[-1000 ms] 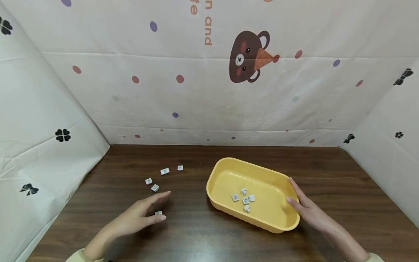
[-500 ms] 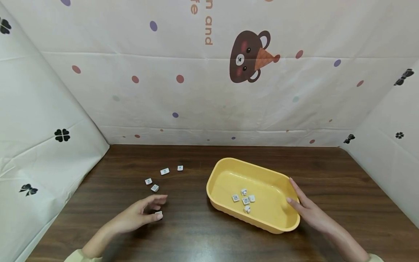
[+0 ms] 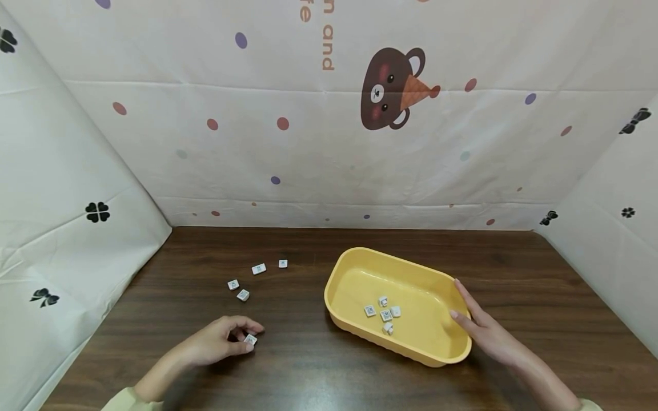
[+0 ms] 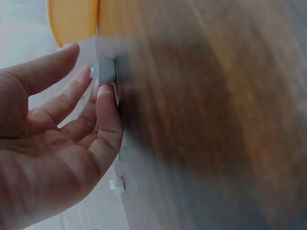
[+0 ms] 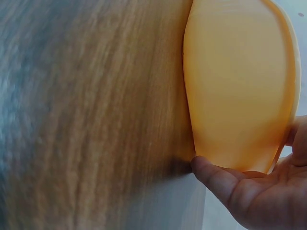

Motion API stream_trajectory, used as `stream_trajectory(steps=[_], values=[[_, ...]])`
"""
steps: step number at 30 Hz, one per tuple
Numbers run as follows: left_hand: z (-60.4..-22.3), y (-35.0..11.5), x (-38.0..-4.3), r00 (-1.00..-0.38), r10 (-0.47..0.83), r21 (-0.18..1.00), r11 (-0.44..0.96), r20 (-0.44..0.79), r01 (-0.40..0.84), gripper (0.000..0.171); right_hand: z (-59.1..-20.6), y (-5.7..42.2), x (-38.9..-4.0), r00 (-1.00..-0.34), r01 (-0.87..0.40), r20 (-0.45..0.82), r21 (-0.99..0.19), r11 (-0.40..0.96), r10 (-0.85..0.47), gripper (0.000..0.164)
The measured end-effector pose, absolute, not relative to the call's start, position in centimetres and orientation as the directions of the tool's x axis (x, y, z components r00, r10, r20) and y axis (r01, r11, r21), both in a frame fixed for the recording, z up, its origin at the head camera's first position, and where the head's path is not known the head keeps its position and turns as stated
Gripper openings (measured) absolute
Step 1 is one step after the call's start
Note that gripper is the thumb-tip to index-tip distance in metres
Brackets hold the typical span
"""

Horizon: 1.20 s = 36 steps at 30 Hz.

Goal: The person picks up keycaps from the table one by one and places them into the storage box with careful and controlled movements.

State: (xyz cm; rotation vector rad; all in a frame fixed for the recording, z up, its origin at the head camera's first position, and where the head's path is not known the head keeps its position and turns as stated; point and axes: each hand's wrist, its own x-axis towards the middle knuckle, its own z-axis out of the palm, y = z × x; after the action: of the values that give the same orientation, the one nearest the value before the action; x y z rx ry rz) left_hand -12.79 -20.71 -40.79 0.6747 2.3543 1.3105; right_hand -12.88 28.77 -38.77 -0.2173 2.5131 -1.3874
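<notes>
My left hand (image 3: 213,342) is at a small white block with a printed top (image 3: 250,339). In the head view its thumb tip meets the block and curled fingers lie behind it. In the left wrist view the grey-looking block (image 4: 106,69) stands on the table beside the fingertips, the thumb appearing a little apart. A yellow tray (image 3: 437,269) sits at right, turned at an angle, with several similar blocks (image 3: 386,315) inside. My right hand (image 3: 490,334) rests on its right end, thumb over the rim, other fingers against the outer wall (image 5: 235,96).
Several more white blocks lie beyond my left hand, among them a wider one (image 3: 259,269) and a far one (image 3: 283,264). The dark wooden table (image 3: 303,365) runs back to a patterned white cloth (image 3: 319,171), which also hangs at both sides.
The left hand's fingers have drawn in toward the thumb, around the block. That block has turned slightly and shows more. The right hand and tray hold still.
</notes>
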Motion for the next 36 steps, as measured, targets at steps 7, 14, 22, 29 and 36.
stream_trajectory(steps=[7,14,22,29,36], values=[[-40.8,-20.5,-12.7,-0.812,0.579,0.820,0.498,-0.071,0.283,0.024,-38.8,28.8,-12.8,-0.956,-0.012,-0.143,-0.854,0.520,-0.258,0.070],[-41.0,-20.2,-12.6,-0.811,0.585,0.765,0.538,-0.036,0.354,0.020,-38.8,28.8,-13.0,-0.953,0.005,-0.159,-0.858,0.513,-0.257,0.071],[-40.7,-20.0,-12.5,-0.820,0.571,0.736,0.575,-0.047,0.358,0.018,-38.8,28.8,-13.0,-0.953,0.000,-0.155,-0.859,0.512,-0.260,0.071],[-40.3,-20.0,-12.4,-0.824,0.561,0.766,0.562,-0.076,0.312,0.018,-38.8,28.8,-12.9,-0.952,0.010,-0.169,-0.850,0.527,-0.254,0.070],[-39.9,-19.7,-12.3,-0.816,0.575,0.825,0.490,-0.063,0.281,0.020,-38.6,28.7,-13.0,-0.953,0.007,-0.171,-0.834,0.551,-0.248,0.070]])
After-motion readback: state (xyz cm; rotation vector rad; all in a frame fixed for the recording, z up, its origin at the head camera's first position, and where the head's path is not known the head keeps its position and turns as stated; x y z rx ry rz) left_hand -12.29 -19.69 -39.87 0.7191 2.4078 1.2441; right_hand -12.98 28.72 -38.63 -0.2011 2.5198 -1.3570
